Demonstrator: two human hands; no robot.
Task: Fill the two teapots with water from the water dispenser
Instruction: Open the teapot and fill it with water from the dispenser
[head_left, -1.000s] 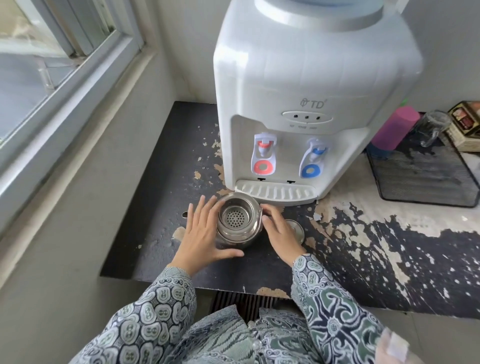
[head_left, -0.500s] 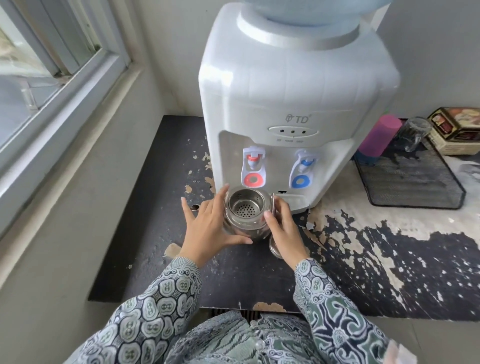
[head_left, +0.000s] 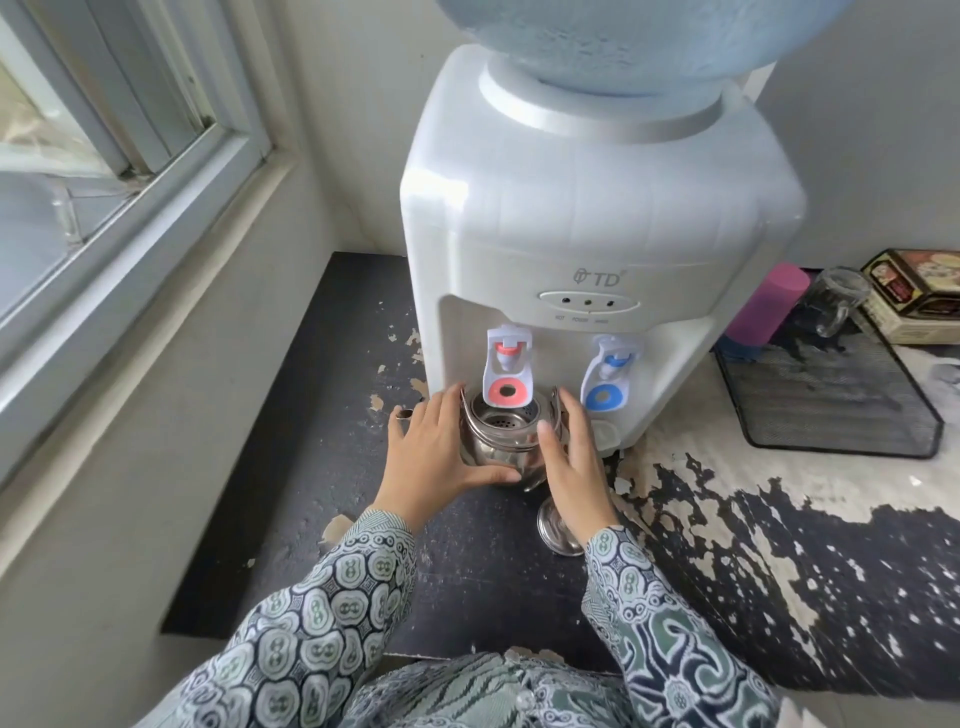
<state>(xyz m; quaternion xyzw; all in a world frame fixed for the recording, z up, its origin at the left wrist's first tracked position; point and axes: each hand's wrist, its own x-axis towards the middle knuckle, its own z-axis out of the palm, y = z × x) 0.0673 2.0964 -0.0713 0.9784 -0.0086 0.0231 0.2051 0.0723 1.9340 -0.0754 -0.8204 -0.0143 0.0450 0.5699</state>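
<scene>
- Since a second ago, your two hands have slid the steel teapot (head_left: 500, 441) forward across the peeling black counter (head_left: 332, 415); it now sits against the white water dispenser (head_left: 597, 218), its open mouth under the red tap (head_left: 505, 371).
- Your left hand (head_left: 439, 454) cups the pot's left side, thumb wrapped across the front; your right hand (head_left: 574, 457) presses flat against the right side, fingers straight. Neither lifts it.
- To do this step well, centre the mouth directly under the red spout, keep one hand steadying the pot, and free the other to press the lever; a pot off-centre would likely spill onto the counter.
- Red probably marks hot water, so keep your fingers clear of the stream and rim.
- Inside the teapot you can see a perforated strainer (head_left: 501, 422); no water shows in it yet.
- Its lid (head_left: 558, 530) appears to lie on the counter just behind your right wrist.
- Overhead, the blue water bottle (head_left: 639, 41) sits in the dispenser; its level cannot be read.
- No second teapot is in view.
- At right, a pink bottle (head_left: 766, 306) and a glass mug (head_left: 836, 301) rest by a black mesh tray (head_left: 831, 415); their contents cannot be told.
</scene>
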